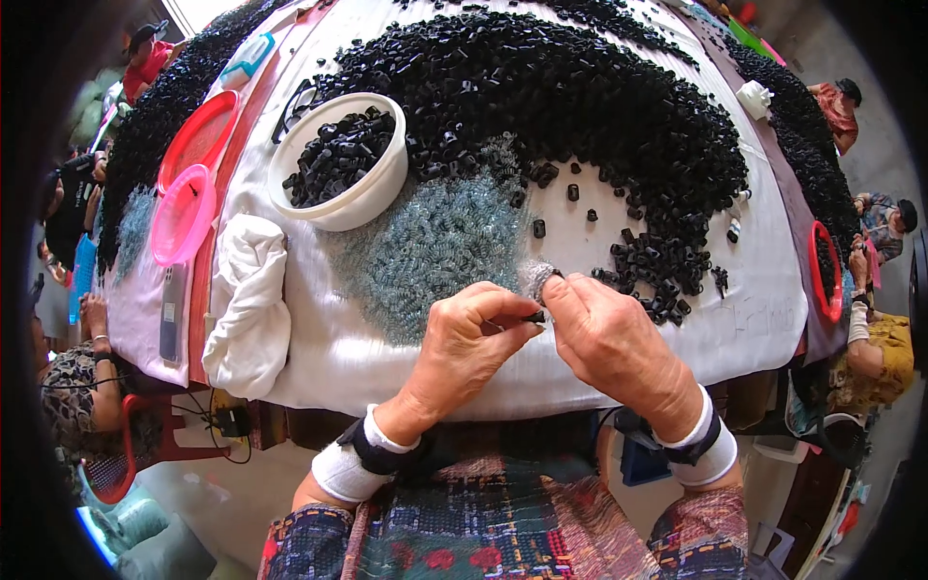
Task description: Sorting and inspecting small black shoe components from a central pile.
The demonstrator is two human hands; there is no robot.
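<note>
Near the front edge of the white cloth, my left hand [474, 340] is closed, thumb and index finger pinching a small black plastic piece [535, 317]. Close beside it, my right hand [619, 338] is closed too, its fingers curled at the same spot. A greyish, rough-looking bit [536, 277] shows at its fingertips; I cannot tell whether it is a finger wrap or something held. Just beyond my hands spreads a heap of small metallic coil springs [425, 251]. Loose black plastic pieces [662, 266] lie to the right, joining a large black pile [580, 97] farther back.
A white tub [372, 198] of black pieces stands at left. Nearby are a crumpled white cloth [246, 304], a pink basket [182, 215], a red basket [198, 135] and a phone-like slab [173, 314]. Other people sit at both sides, one in yellow [880, 358] at right.
</note>
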